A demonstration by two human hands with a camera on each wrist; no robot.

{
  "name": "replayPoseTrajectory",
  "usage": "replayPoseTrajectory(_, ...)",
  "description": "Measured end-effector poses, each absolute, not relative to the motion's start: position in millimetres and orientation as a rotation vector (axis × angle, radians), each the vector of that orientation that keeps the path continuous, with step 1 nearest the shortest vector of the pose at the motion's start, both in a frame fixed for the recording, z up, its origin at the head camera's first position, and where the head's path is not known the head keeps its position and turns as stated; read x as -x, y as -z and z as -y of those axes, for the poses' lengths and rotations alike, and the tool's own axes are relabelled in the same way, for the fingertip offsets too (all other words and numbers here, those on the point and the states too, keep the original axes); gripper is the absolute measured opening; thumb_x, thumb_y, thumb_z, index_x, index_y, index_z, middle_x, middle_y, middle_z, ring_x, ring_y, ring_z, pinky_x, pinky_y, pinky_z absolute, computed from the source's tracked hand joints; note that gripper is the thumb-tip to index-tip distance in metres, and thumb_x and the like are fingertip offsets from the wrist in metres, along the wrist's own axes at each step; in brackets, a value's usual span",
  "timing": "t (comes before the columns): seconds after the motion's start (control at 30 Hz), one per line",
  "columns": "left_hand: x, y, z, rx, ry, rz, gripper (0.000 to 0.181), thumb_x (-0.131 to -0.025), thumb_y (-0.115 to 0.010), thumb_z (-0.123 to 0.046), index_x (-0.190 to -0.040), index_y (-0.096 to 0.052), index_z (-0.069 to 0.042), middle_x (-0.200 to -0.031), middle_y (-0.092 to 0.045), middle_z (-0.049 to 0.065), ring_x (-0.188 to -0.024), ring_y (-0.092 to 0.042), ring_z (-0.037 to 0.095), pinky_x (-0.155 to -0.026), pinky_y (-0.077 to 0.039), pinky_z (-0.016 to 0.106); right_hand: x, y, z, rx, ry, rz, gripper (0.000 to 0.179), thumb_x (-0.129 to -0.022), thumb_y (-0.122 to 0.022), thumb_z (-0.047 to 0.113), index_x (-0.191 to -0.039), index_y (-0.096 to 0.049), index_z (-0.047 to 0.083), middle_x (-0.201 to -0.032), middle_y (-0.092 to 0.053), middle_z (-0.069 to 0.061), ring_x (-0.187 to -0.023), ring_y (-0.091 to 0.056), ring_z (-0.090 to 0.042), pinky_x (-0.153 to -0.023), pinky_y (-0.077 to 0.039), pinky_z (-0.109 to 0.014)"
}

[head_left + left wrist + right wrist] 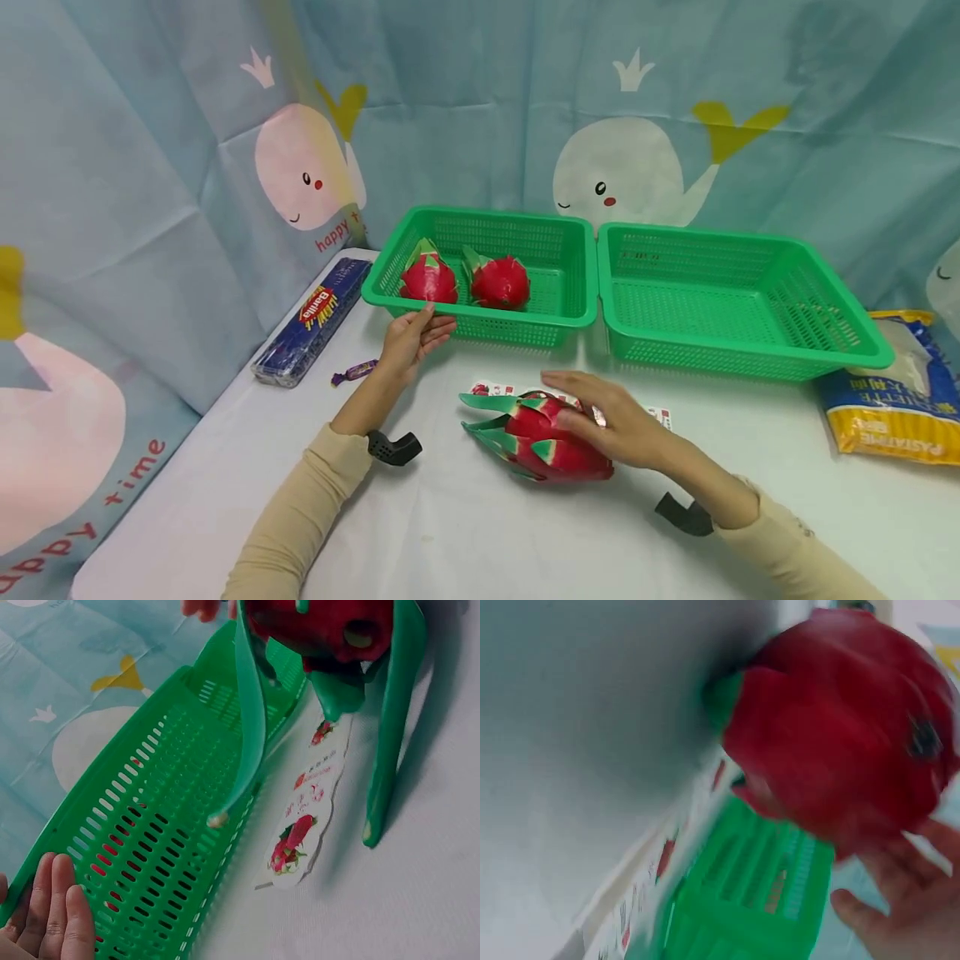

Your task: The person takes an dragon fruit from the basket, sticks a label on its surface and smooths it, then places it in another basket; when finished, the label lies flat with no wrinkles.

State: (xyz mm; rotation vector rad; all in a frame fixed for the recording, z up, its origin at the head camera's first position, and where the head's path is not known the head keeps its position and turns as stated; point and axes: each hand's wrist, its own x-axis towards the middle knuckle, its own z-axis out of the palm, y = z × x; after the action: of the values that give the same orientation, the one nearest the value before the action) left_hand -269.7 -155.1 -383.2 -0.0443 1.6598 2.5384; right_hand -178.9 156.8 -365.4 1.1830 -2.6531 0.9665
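Observation:
My left hand (pixel 412 337) is at the near left rim of the left green basket (pixel 525 317). Its thumb lies over the rim and its fingers against the outer wall, pinching the edge. Two red dragon fruits, one at the left (pixel 429 282) and another beside it (pixel 501 283), sit inside. In front of the baskets is a larger-looking dragon fruit (pixel 566 454) with long green leaves pointing left. My right hand (pixel 611 421) reaches over its far right side, fingers extended and spread. In the right wrist view this fruit (pixel 840 735) is blurred and partly hides the fingers.
A second green basket (pixel 720 354) stands right of the first. A white strip printed with fruit (pixel 292 844) lies behind the large fruit. At the left are a blue Barilla pack (pixel 311 321) and a purple wrapped candy (pixel 354 372). A blue-yellow pasta bag (pixel 888 408) lies at the right.

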Motion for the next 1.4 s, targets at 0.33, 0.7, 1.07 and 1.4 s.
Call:
replayPoseTrajectory(0.33,265.8,378.8,156.8,-0.073,-2.415,-1.737,0.044,-0.096,-0.049,-0.025,-0.123,-0.046,0.009,-0.086,-0.072,-0.004,-0.081,-0.068,0.007,-0.076,-0.054,0.020,221.6,384.2,-222.6,-0.664,-0.990,2.965,0.029,-0.087,-0.062,0.013,-0.107,-0.063,-0.008,-0.095,-0.068,-0.014,-0.085,-0.064,-0.023,-0.071,-0.054,-0.031)
replayPoseTrajectory(0.7,260.3,381.7,158.6,-0.130,-2.131,-1.963,0.045,-0.095,-0.050,-0.020,-0.128,-0.043,0.010,-0.091,-0.069,-0.007,-0.087,-0.067,0.007,-0.087,-0.050,0.029,223.4,395.1,-210.5,-0.635,-0.716,3.031,0.038,-0.072,-0.077,0.028,-0.098,-0.066,0.003,-0.088,-0.063,-0.007,-0.082,-0.055,-0.020,-0.066,-0.047,-0.034)
replayPoseTrajectory(1.07,259.5,390.6,151.1,-0.283,-1.836,-2.298,0.034,-0.091,-0.056,-0.012,-0.118,-0.056,0.008,-0.119,-0.059,0.025,-0.107,-0.061,0.026,-0.095,-0.046,0.042,219.4,399.5,-212.7,-0.628,-1.001,2.993,0.012,-0.079,-0.069,0.008,-0.079,-0.057,0.006,-0.076,-0.061,-0.004,-0.067,-0.053,-0.014,-0.061,-0.044,-0.027)
replayPoseTrajectory(1.4,276.7,399.9,124.3,-0.353,-1.539,-2.437,0.035,-0.091,-0.056,-0.013,-0.120,-0.056,0.007,-0.119,-0.060,0.023,-0.108,-0.059,0.030,-0.086,-0.052,0.037,211.5,398.8,-225.0,-0.627,-1.101,2.816,0.007,-0.079,-0.068,0.002,-0.084,-0.063,0.004,-0.086,-0.067,-0.008,-0.097,-0.064,-0.035,-0.078,-0.052,-0.040)
